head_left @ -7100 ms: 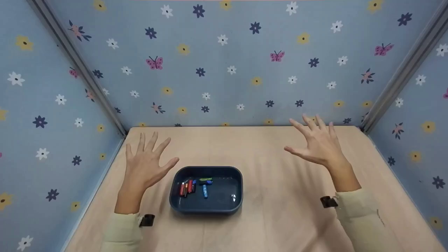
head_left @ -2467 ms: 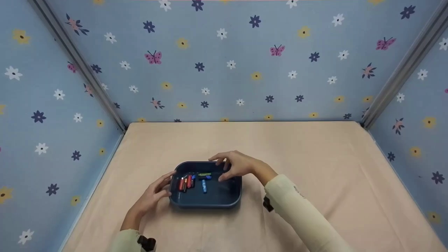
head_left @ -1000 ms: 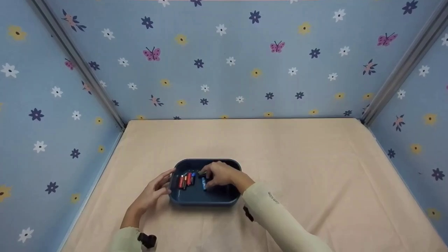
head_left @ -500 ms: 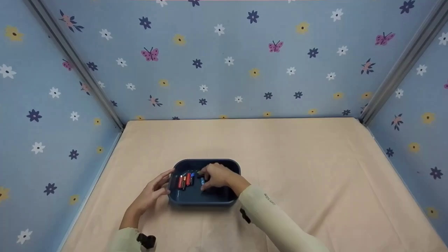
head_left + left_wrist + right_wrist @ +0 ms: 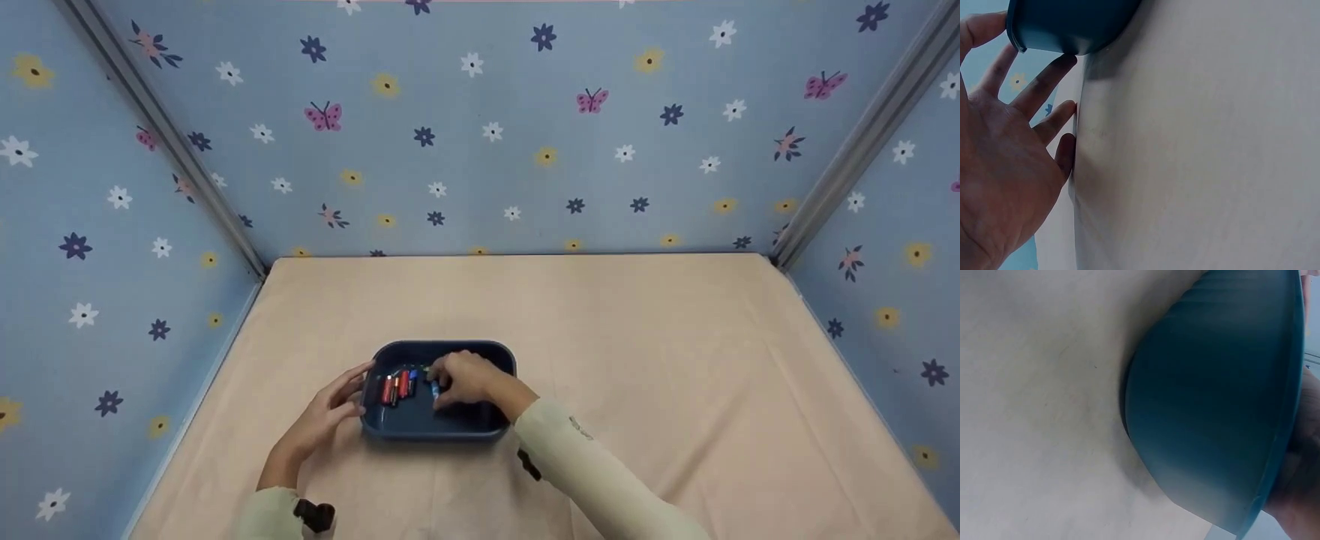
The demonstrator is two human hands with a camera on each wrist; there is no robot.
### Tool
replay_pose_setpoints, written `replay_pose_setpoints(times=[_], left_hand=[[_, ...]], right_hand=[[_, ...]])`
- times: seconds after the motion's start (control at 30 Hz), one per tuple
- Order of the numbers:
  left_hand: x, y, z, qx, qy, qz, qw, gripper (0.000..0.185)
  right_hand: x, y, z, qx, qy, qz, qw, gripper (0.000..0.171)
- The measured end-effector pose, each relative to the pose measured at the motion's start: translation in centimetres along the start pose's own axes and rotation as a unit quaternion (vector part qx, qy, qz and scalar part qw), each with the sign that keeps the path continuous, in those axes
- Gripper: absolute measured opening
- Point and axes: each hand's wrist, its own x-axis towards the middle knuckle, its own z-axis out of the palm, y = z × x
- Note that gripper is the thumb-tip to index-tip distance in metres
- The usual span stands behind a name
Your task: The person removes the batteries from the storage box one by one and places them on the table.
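A dark blue plastic tub (image 5: 439, 433) stands on the cloth-covered table. My left hand (image 5: 328, 412) is at its left side, index fingertip and thumb touching the wall near the rim. In the left wrist view the fingers of the left hand (image 5: 1010, 163) are spread, fairly straight, beside the tub (image 5: 1067, 25). My right hand (image 5: 469, 377) reaches inside over the rim. Its thumb and fingertips pinch a light blue battery (image 5: 435, 390); a green battery (image 5: 428, 369) is mostly hidden under the fingers. The tub's wall (image 5: 1213, 394) hides the fingertips in the right wrist view.
Several red, black and blue batteries (image 5: 397, 387) lie side by side in the tub's left part. Flower-patterned panels (image 5: 525, 127) enclose the table (image 5: 637, 322) at the back and both sides, with grey posts (image 5: 840, 150) at the corners.
Earlier both hands were spread apart above the table. The left hand then came to the tub's left side, and the right hand moved left and down into the tub, its thumb closing against the light blue battery.
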Motion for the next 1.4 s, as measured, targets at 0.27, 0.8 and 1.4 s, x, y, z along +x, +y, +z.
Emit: replay_pose_setpoints(times=[0.27,0.8,1.4], left_hand=[[0.1,0.0,0.0,0.005,0.001,-0.006,1.0000,0.074],[0.3,-0.1,0.0,0.009,0.001,-0.004,0.9999,0.074],[0.2,-0.1,0.1,0.009,0.007,-0.006,0.9999,0.075]], right_hand=[[0.3,0.2,0.1,-0.015,-0.012,0.010,1.000,0.062],[1.1,1.1,1.2,-0.022,-0.018,-0.002,1.000,0.051],[-0.5,-0.1,-0.3,0.012,-0.072,0.008,0.997,0.050]])
